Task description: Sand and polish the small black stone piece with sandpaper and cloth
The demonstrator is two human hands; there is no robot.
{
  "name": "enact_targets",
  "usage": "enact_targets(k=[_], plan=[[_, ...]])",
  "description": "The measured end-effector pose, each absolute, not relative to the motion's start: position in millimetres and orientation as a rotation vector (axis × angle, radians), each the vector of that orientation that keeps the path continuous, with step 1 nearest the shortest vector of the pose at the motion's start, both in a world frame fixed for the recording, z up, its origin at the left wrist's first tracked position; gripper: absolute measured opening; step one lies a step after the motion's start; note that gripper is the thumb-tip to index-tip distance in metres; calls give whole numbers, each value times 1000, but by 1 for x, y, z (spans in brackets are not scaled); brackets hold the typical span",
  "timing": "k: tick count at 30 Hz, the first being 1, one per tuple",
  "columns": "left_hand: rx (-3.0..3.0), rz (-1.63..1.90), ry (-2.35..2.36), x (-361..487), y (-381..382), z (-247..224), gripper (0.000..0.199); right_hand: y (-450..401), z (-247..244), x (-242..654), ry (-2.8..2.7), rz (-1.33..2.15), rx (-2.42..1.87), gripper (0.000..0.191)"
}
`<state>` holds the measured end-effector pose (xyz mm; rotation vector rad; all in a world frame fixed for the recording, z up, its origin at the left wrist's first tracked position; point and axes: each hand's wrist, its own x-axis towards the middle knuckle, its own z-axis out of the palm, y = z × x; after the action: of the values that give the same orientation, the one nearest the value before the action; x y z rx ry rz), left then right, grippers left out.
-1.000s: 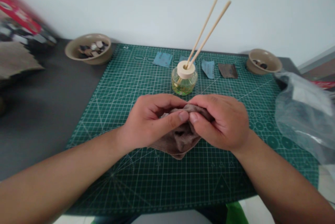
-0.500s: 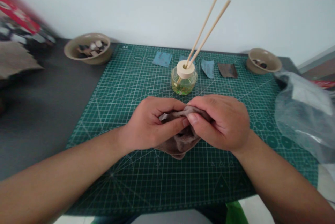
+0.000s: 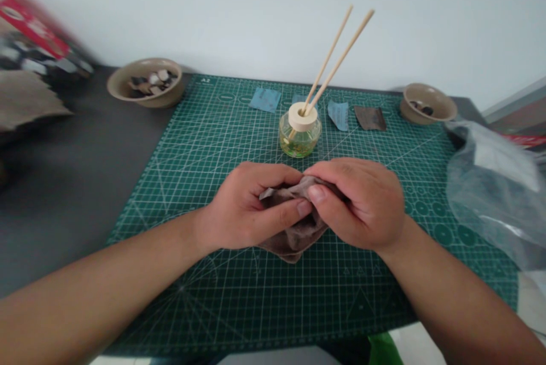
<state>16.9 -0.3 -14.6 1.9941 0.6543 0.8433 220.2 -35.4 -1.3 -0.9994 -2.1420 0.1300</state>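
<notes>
A crumpled grey-brown cloth (image 3: pixel 294 243) is bunched between my two hands, over the front half of the green cutting mat (image 3: pixel 183 154). My left hand (image 3: pixel 251 206) is closed on its left side, thumb lying across the folds. On the other side my right hand (image 3: pixel 362 200) pinches the cloth between thumb and curled fingers. Both hands nearly touch at the fingertips. Whether anything is wrapped inside the folds is hidden. Just beyond the hands stands a glass reed diffuser (image 3: pixel 300 132) with a pale wooden collar and two sticks.
Small blue packets (image 3: pixel 265 100) and a brown packet (image 3: pixel 370 118) lie behind the diffuser. A bowl of dark and light pieces (image 3: pixel 170 95) stands at the back left, a smaller bowl (image 3: pixel 443 108) at the back right. A clear plastic bag (image 3: pixel 482 177) lies at the right edge.
The left thumb has slid slightly to the right across the cloth, and a little more of the left fold shows. Both hands keep hold; the view has tilted slightly.
</notes>
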Motion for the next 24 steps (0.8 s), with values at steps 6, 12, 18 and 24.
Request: enact_targets(k=[6,12,18,24], plan=[[2013,844,646,16,2,-18,19,-35,-4,220,-2121,135,-972,18],[2040,852,668,17,3,-17,17,-34,-6,220,-2112,120,-974,22],[2083,918,663,19,3,-14,14,-33,-6,220,-2131,143,-966,21],[2109,909,692,19,3,-14,11,-33,-7,220,-2126,170,-972,21]])
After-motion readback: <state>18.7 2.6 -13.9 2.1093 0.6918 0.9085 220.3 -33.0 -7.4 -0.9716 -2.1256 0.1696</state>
